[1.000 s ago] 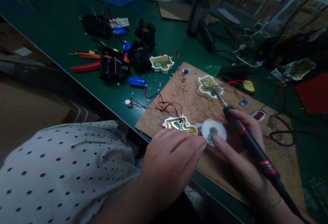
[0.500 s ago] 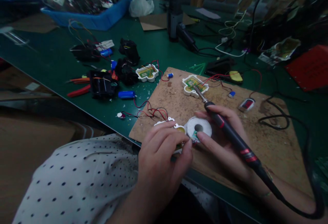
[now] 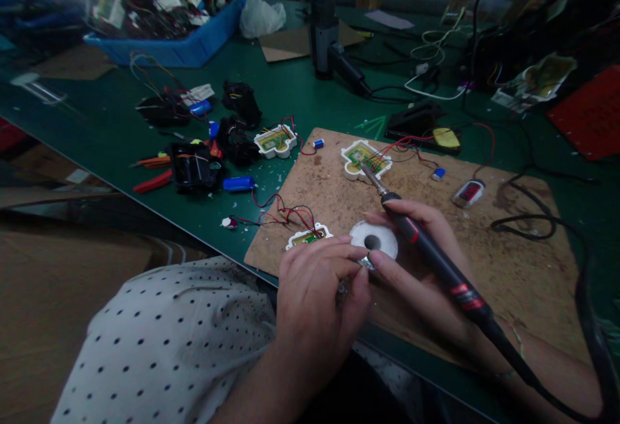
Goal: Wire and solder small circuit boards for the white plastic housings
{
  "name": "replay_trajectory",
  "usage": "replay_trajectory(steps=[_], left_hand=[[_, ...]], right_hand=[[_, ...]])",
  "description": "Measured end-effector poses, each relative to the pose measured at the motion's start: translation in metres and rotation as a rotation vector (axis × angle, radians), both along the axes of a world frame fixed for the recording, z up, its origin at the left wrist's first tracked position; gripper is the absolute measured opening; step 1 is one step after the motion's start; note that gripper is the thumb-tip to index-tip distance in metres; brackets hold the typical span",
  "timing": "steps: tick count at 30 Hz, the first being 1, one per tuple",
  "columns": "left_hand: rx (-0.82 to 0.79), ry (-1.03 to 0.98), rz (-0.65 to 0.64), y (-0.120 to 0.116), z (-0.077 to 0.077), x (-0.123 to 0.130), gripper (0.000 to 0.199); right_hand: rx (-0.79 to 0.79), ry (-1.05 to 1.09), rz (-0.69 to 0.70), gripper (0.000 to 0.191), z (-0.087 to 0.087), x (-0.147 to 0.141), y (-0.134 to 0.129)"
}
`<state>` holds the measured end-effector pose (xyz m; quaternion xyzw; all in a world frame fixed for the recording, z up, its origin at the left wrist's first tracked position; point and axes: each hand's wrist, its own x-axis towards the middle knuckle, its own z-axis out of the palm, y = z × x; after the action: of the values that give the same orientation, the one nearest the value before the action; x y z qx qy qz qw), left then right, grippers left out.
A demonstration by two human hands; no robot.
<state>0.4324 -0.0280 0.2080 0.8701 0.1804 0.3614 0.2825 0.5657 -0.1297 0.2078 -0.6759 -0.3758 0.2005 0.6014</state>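
Note:
My right hand (image 3: 431,262) is closed round a black soldering iron (image 3: 436,259) with red bands, its tip pointing up and left over a white-framed circuit board (image 3: 361,158). The thumb of that hand meets the fingertips of my left hand (image 3: 324,282) at a small green circuit board (image 3: 367,262). My left fingers pinch this little board, and they hide most of it. Just behind lies a white solder spool (image 3: 385,240) with a dark centre. Another white-framed board (image 3: 309,236) with red and black wires is partly covered by my left hand.
A brown work board (image 3: 324,185) lies on the green table (image 3: 285,81). To the left are a blue battery (image 3: 238,183), black housings (image 3: 194,165) and red-handled pliers (image 3: 154,181). Behind stand a hot-air gun (image 3: 324,30) and a full blue bin (image 3: 194,49). A digital meter (image 3: 469,192) sits at right.
My left hand has shifted slightly right, its fingertips now over the small board against the right thumb. More of the white-framed board behind it shows. The soldering iron stays nearly in place.

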Motion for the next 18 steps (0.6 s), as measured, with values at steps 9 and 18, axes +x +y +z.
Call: replay_trajectory(steps=[9,18], left_hand=[[0.023,-0.001,0.025,-0.002,0.002,-0.001,0.016],[0.033,0.005,0.032,-0.004,0.003,-0.001,0.014]], right_hand=[[0.12,-0.11,-0.15,0.043,0.006,0.011,-0.001],[0.336,-0.038,-0.65,0.052,0.018,0.036,0.006]])
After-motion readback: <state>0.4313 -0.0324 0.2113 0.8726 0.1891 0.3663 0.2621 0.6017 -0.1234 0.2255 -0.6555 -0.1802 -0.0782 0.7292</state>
